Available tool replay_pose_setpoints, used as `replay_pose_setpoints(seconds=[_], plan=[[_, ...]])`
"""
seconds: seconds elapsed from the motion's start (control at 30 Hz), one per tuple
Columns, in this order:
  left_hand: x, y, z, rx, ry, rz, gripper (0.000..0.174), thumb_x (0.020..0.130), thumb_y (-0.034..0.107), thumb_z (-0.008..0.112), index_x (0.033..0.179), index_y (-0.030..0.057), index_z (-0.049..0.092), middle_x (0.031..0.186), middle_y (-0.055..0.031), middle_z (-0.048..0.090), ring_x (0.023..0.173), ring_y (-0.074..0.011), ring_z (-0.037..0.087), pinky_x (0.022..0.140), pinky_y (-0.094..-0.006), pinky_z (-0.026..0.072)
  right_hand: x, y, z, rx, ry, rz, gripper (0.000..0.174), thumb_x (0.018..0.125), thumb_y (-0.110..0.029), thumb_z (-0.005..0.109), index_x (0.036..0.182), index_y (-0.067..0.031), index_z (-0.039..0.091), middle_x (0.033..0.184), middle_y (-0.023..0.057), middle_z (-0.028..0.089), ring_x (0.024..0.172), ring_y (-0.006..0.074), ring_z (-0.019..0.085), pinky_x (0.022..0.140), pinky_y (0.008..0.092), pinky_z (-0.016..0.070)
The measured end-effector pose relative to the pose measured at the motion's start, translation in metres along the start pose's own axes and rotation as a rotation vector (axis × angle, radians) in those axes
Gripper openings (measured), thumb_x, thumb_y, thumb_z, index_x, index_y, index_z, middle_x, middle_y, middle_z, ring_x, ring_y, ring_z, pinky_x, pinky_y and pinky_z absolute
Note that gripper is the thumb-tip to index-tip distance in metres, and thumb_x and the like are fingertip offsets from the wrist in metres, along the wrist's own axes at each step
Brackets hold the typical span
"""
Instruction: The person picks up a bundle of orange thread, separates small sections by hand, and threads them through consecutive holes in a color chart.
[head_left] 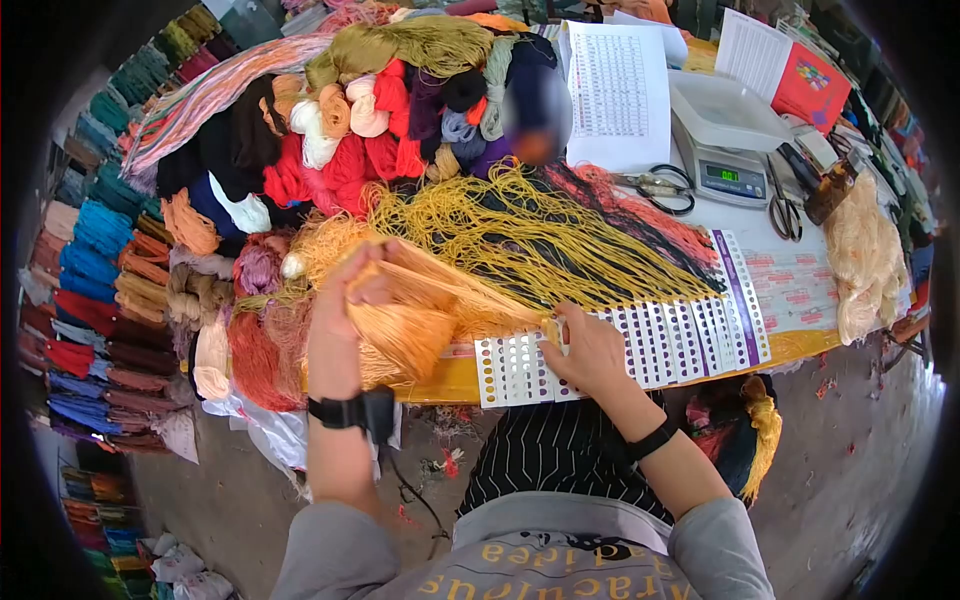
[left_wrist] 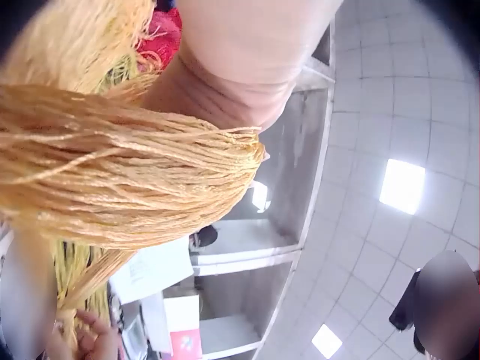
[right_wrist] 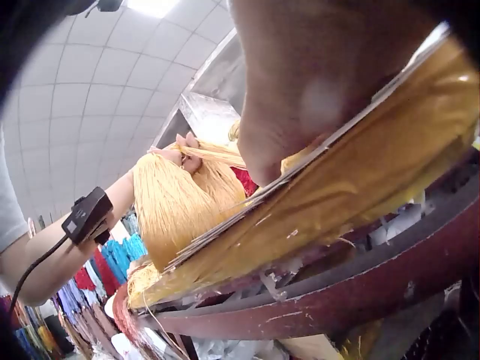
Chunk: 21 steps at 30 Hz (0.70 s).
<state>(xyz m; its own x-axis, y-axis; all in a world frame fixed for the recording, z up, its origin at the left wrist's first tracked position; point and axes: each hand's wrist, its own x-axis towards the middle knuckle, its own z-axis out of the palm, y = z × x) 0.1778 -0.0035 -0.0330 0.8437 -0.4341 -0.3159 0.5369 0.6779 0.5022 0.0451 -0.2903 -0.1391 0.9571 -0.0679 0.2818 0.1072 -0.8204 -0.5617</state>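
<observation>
A bundle of pale orange thread (head_left: pixel 405 325) hangs from the left hand (head_left: pixel 350 290), its strands drawn across toward the right. In the left wrist view the thread (left_wrist: pixel 127 172) drapes in a thick loop over that hand (left_wrist: pixel 232 60). The right wrist view shows the left hand's fingers curled round the strands (right_wrist: pixel 180 202). At the table's front edge, the right hand (head_left: pixel 590 352) pinches the far end of the strands beside a white card with punched holes (head_left: pixel 515 372). Yellow threads (head_left: pixel 560 245) fan out behind, their ends at the row of cards.
Coloured skeins (head_left: pixel 345 165) are heaped at the back left. Behind the cards lie black-handled scissors (head_left: pixel 672 190), a digital scale (head_left: pixel 730 175), a printed sheet (head_left: pixel 618 95) and a red booklet (head_left: pixel 812 88). Pale thread (head_left: pixel 862 260) hangs at the right edge. A cable (head_left: pixel 415 492) trails from the left wrist.
</observation>
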Motion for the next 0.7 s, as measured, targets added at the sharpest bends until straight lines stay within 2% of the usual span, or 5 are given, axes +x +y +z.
replay_pose_setpoints(seconds=[0.2,0.27,0.53,0.6,0.7], plan=[[0.031,0.086,-0.012,0.5,0.312,0.275,0.024,0.09,0.029,0.053,0.094,0.0067,0.059,0.095,-0.0107,0.063,0.049,-0.0078,0.05,0.045,-0.0204,0.0426,-0.002,0.001,0.001,0.013,0.029,-0.039,0.041,0.07,-0.028,0.068,0.102,-0.0089,0.051,0.064,0.004,0.053,0.059,0.0251,0.056,0.053,0.0376,0.0421],[0.05,0.102,-0.039,1.54,0.885,0.422,0.027,0.089,0.036,0.055,0.092,0.0102,0.063,0.087,-0.0079,0.063,0.057,-0.0107,0.055,0.049,-0.0208,0.0453,0.0,-0.001,-0.006,0.028,-0.029,-0.046,0.04,0.073,-0.027,0.066,0.102,-0.0057,0.05,0.071,0.0109,0.059,0.064,0.0301,0.058,0.057,0.0402,0.0442],[-0.003,-0.065,0.025,0.124,-0.312,-0.19,0.042,0.089,0.033,0.054,0.105,-0.0056,0.057,0.081,-0.0062,0.057,0.05,-0.0056,0.038,0.048,-0.019,0.0351,0.002,-0.003,-0.019,0.36,-0.127,0.18,0.033,0.079,-0.025,0.065,0.105,-0.0066,0.055,0.069,0.0056,0.057,0.062,0.022,0.057,0.057,0.0329,0.0441],[-0.004,-0.099,0.027,0.294,-0.29,-0.181,0.039,0.09,0.028,0.054,0.111,-0.0042,0.055,0.094,-0.0078,0.059,0.063,-0.0083,0.05,0.063,-0.0212,0.0437,-0.001,-0.015,-0.027,0.508,0.143,0.068,0.023,0.081,-0.014,0.064,0.1,-0.0038,0.058,0.074,0.0066,0.056,0.063,0.0175,0.055,0.057,0.0284,0.0432],[-0.008,-0.129,0.06,0.308,-0.146,-0.217,0.026,0.091,0.02,0.051,0.105,-0.0006,0.056,0.111,-0.0098,0.055,0.089,-0.0122,0.057,0.072,-0.0247,0.0481,0.0,-0.041,-0.052,0.676,0.117,0.105,0.016,0.081,-0.006,0.062,0.097,-0.0021,0.059,0.082,0.0065,0.055,0.066,0.0143,0.053,0.058,0.0248,0.0416]])
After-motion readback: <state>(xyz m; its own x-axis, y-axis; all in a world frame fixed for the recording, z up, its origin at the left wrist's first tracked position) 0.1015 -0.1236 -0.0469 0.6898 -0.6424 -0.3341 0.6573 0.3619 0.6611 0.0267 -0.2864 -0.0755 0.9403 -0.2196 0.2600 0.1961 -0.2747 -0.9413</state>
